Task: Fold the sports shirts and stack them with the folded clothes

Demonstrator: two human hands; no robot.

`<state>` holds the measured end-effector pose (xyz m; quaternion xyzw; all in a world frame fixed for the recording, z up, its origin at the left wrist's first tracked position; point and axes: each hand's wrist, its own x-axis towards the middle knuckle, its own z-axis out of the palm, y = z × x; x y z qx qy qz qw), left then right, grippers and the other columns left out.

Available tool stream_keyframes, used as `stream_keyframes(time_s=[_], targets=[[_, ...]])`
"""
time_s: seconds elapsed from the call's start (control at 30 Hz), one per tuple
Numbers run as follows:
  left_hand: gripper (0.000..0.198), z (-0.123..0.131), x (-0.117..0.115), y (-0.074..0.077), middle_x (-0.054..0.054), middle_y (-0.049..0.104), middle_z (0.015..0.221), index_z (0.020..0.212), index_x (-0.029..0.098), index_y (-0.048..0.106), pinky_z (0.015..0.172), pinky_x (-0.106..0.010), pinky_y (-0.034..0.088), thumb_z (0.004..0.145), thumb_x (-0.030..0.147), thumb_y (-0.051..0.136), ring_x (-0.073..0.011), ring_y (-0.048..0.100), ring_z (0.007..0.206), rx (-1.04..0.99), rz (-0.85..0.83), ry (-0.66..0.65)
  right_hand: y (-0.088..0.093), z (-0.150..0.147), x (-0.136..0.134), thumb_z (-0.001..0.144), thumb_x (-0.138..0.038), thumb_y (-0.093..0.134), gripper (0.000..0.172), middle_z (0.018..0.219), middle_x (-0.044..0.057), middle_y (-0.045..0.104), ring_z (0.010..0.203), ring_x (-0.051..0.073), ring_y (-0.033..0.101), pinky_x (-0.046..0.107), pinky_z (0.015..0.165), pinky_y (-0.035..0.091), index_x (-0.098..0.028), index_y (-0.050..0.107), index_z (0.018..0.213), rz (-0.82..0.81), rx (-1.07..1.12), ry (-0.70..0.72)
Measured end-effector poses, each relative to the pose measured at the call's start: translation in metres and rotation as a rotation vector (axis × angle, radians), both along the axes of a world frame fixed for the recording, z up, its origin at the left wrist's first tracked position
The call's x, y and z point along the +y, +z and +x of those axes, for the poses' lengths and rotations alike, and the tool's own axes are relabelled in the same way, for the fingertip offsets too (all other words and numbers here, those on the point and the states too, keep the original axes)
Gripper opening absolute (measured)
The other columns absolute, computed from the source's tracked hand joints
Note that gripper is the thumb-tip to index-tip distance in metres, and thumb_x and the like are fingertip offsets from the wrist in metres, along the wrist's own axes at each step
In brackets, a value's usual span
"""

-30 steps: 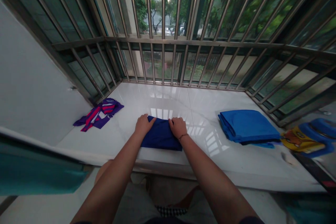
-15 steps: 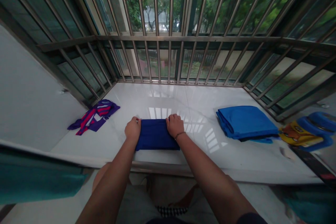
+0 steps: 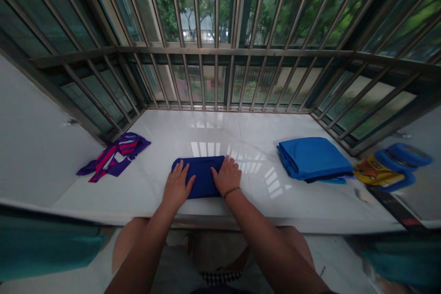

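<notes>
A dark blue cloth point(image 3: 204, 178), folded into a flat rectangle, lies on the white sill in front of me. My left hand point(image 3: 177, 184) rests flat on its left end, fingers spread and thumb pointing inward. On the right end lies my right hand point(image 3: 228, 175), palm down with its fingers stretched out, a thin bracelet at the wrist. Both hands press on the cloth without gripping it. Parts of its two ends are hidden under my hands.
A crumpled purple, red and white cloth point(image 3: 119, 156) lies at the left. To the right sit a folded bright blue cloth point(image 3: 317, 158) and a blue-and-yellow jar point(image 3: 382, 170). Metal window bars point(image 3: 220, 50) enclose the back of the sill point(image 3: 220, 128).
My left hand has gone from holding the cloth's left edge to lying flat on top. The right hand's fingers have straightened on the cloth. The view has shifted slightly.
</notes>
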<state>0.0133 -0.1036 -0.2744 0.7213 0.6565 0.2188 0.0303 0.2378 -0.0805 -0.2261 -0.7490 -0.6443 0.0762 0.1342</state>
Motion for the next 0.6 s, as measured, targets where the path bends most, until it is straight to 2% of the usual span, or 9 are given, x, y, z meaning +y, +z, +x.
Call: stream_keyframes(time_s=[0.1,0.17,0.23,0.37,0.4,0.47,0.53,0.6], targets=[[0.076,-0.004,-0.011,-0.012,-0.034,0.046,0.169,0.16,0.0,0.052,0.13,-0.062,0.038,0.11,0.057,0.045,-0.0453,0.043,0.161,-0.012,0.061,0.131,-0.004,0.002,-0.035,0.108,-0.054,0.058,0.08,0.146,0.034,0.064,0.127,0.04,0.068,0.048,0.101,0.054,-0.004,0.039,0.167,-0.093,0.094,-0.029],[0.078,-0.003,-0.018,-0.017,-0.036,0.048,0.167,0.16,0.0,0.05,0.129,-0.064,0.038,0.109,0.058,0.046,-0.0468,0.044,0.16,0.007,0.062,0.133,-0.005,0.01,-0.049,0.107,-0.041,0.061,0.07,0.137,0.028,0.072,0.12,0.035,0.074,0.041,0.097,0.055,-0.005,0.041,0.164,-0.131,0.188,0.001],[0.08,0.001,-0.027,-0.021,-0.034,0.047,0.168,0.163,0.004,0.048,0.128,-0.065,0.039,0.106,0.059,0.052,-0.0468,0.044,0.16,0.027,0.055,0.083,-0.003,0.026,-0.056,0.106,-0.035,0.061,0.063,0.129,0.023,0.077,0.114,0.033,0.077,0.038,0.094,0.055,-0.01,0.046,0.161,-0.149,0.282,0.0],[0.098,0.017,-0.06,-0.026,-0.031,0.038,0.176,0.169,0.01,0.042,0.126,-0.069,0.041,0.093,0.065,0.072,-0.0504,0.04,0.161,0.1,0.056,-0.106,-0.001,0.081,-0.057,0.102,-0.042,0.065,0.061,0.12,0.02,0.08,0.111,0.033,0.079,0.037,0.092,0.056,-0.011,0.052,0.154,-0.155,0.44,-0.139],[0.1,0.023,-0.071,-0.028,-0.029,0.035,0.178,0.17,0.013,0.041,0.126,-0.07,0.04,0.09,0.061,0.077,-0.0511,0.038,0.162,0.13,0.065,-0.158,-0.002,0.098,-0.059,0.1,-0.044,0.066,0.062,0.118,0.02,0.08,0.111,0.033,0.079,0.038,0.093,0.057,-0.011,0.054,0.152,-0.14,0.474,-0.183],[0.094,0.036,-0.091,-0.031,-0.023,0.037,0.179,0.171,0.022,0.042,0.126,-0.072,0.039,0.088,0.041,0.082,-0.0502,0.039,0.162,0.185,0.096,-0.239,-0.008,0.13,-0.071,0.095,-0.049,0.068,0.063,0.111,0.017,0.081,0.107,0.034,0.079,0.041,0.094,0.058,-0.013,0.059,0.146,-0.098,0.549,-0.251],[0.087,0.046,-0.108,-0.037,-0.018,0.046,0.175,0.168,0.03,0.049,0.125,-0.072,0.04,0.086,0.016,0.074,-0.0455,0.047,0.158,0.212,0.139,-0.287,-0.019,0.157,-0.095,0.09,-0.057,0.07,0.066,0.106,0.014,0.08,0.101,0.033,0.079,0.043,0.092,0.06,-0.017,0.062,0.141,-0.034,0.674,-0.299],[0.083,0.053,-0.119,-0.042,-0.018,0.06,0.164,0.16,0.032,0.059,0.123,-0.07,0.044,0.083,0.002,0.064,-0.0396,0.06,0.148,0.195,0.194,-0.321,-0.031,0.174,-0.129,0.084,-0.068,0.072,0.076,0.11,0.013,0.078,0.099,0.033,0.079,0.045,0.089,0.062,-0.021,0.061,0.142,0.074,0.841,-0.373]])
